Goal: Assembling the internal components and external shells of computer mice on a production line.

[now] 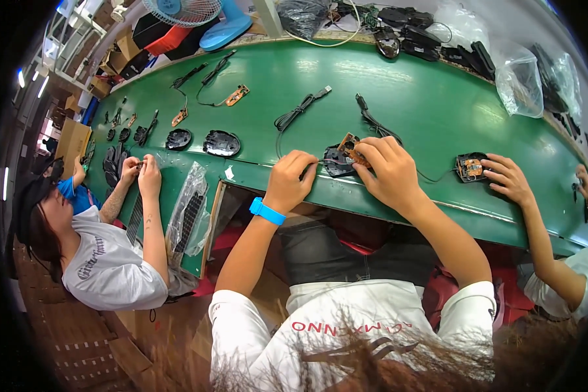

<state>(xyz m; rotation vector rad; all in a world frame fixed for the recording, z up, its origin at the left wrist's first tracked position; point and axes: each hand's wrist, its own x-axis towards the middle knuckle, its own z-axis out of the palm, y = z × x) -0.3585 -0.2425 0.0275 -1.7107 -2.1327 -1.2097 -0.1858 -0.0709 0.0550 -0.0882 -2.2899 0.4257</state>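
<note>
A black computer mouse base point(338, 166) lies near the front edge of the green bench. Over it stands a small orange-brown circuit board point(347, 143), tilted, with my right hand point(391, 171) gripping its right side between thumb and fingers. At the left of the base, the thumb and forefinger of my left hand point(291, 181) pinch the black cable point(280, 145). That cable runs up to a coiled, tied bundle point(300, 112) with a USB plug at its end. My right fingers partly hide the board and the base.
Mouse bases point(221, 143) and boards with cables point(237, 95) lie to the left. A second coiled cable point(371, 119) lies beyond my right hand. At the right, a co-worker's hand point(508, 178) touches another mouse base point(469, 168). Another person point(108, 255) works at the left. Plastic bags point(517, 78) line the back.
</note>
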